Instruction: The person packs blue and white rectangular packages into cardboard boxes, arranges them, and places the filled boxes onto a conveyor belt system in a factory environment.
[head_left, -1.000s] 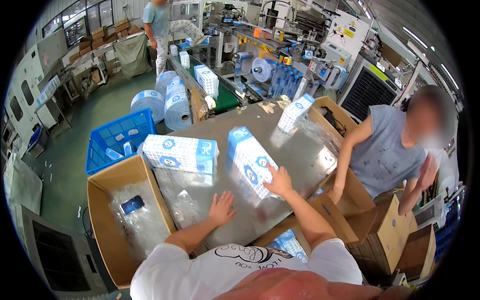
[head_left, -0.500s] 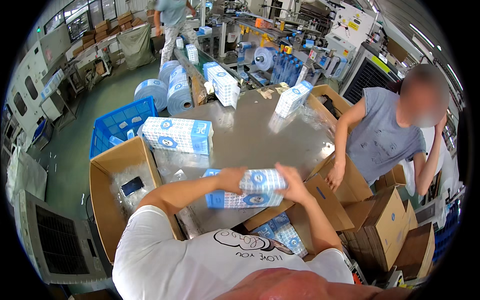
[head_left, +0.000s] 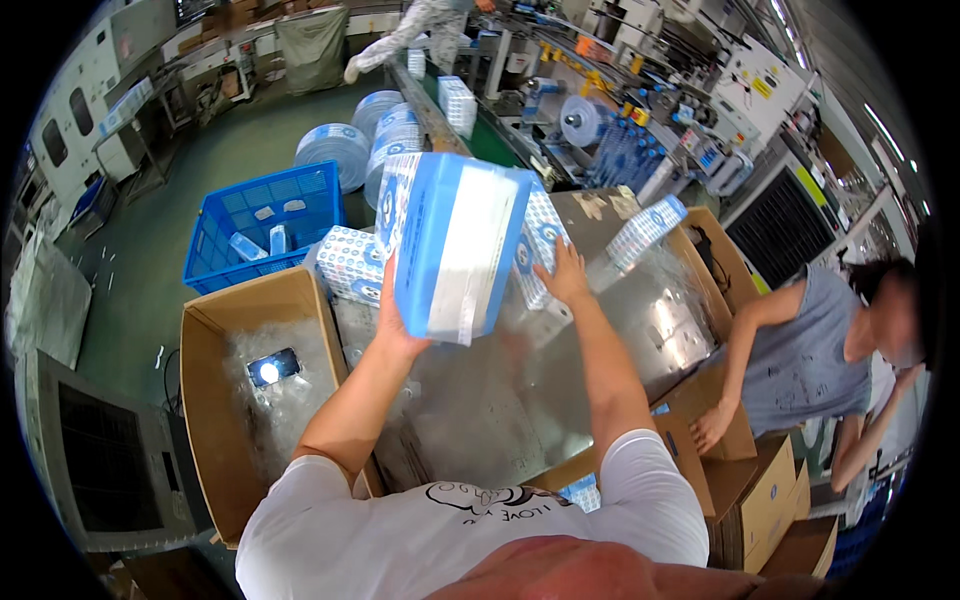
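Observation:
A large blue-and-white wrapped pack (head_left: 465, 250) is held up over the table, its blue end with a white strip facing me. My left hand (head_left: 397, 325) is closed on its lower left side, with the fingers mostly hidden. Just to the right, a second patterned pack (head_left: 543, 232) stands partly behind the raised one. My right hand (head_left: 565, 275) touches that pack's right side with fingers spread. Another pack (head_left: 350, 262) lies at the table's left, partly covered by the raised pack. One more pack (head_left: 645, 232) sits at the far right.
An open carton (head_left: 215, 400) holding clear plastic and a phone (head_left: 273, 368) stands left, before a blue crate (head_left: 265, 215). A person's hand (head_left: 712, 428) rests on a cardboard carton (head_left: 690, 465) at right. A conveyor (head_left: 500, 150) carries another pack (head_left: 457, 105).
My hands have moved forward from the table's near edge and apart. A pack is now raised in my left hand; my right hand has reached the second pack. My view has shifted.

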